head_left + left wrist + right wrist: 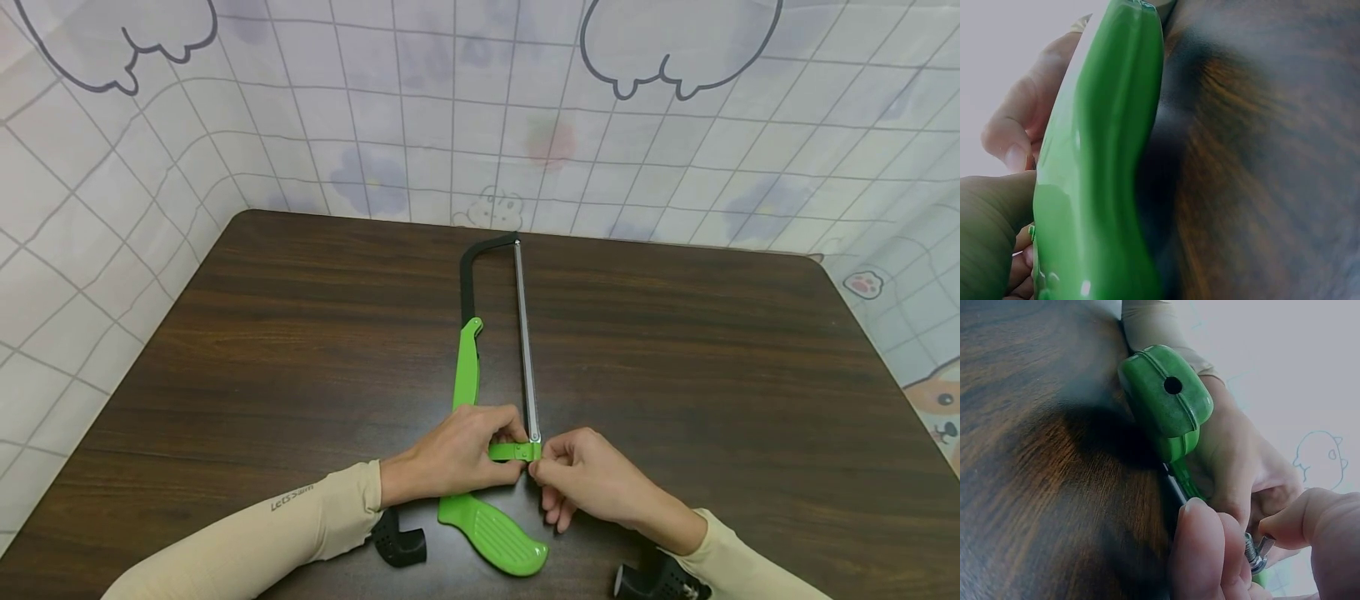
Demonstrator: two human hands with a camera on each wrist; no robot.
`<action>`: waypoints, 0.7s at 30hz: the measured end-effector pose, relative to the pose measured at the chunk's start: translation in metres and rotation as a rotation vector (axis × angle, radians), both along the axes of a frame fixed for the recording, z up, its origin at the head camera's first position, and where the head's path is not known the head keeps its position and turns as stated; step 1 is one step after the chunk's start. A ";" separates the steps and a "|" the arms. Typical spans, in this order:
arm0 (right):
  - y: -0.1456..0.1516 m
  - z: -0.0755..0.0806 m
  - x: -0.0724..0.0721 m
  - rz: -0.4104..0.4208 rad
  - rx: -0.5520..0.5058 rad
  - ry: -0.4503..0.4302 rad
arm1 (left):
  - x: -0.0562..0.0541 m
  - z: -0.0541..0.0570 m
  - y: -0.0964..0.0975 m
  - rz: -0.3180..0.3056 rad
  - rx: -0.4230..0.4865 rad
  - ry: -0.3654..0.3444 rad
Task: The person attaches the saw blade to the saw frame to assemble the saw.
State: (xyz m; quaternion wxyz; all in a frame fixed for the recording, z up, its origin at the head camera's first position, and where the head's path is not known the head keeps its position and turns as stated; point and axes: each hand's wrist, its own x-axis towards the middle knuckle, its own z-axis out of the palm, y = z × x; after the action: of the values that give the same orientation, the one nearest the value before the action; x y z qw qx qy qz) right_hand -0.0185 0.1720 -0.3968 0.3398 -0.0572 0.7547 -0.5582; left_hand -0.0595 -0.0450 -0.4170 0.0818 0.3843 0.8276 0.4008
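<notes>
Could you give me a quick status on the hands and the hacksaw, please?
Left hand grips hacksaw frame. Right hand pinches wing nut. Nothing in the way.

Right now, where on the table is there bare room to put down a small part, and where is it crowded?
Bare wood lies left of the hacksaw to the table edge, and right of its blade to the right edge. The near middle is crowded: the left hand and right hand meet at the blade's end.

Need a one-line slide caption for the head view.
Both hands work on a green hacksaw lying on a dark wooden table.
</notes>
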 end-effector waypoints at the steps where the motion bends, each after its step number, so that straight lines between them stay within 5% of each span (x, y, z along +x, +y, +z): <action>1: 0.000 0.000 0.000 -0.001 -0.007 -0.007 | 0.000 0.000 0.000 0.000 -0.001 0.000; 21: 0.001 -0.002 0.001 0.025 -0.086 -0.068 | 0.001 -0.001 -0.001 -0.007 -0.002 0.004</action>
State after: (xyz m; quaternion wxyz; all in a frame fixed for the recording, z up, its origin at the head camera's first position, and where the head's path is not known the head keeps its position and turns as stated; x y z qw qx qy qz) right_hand -0.0175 0.1731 -0.3986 0.3694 -0.0620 0.7172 -0.5877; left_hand -0.0590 -0.0459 -0.4178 0.0819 0.3878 0.8268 0.3991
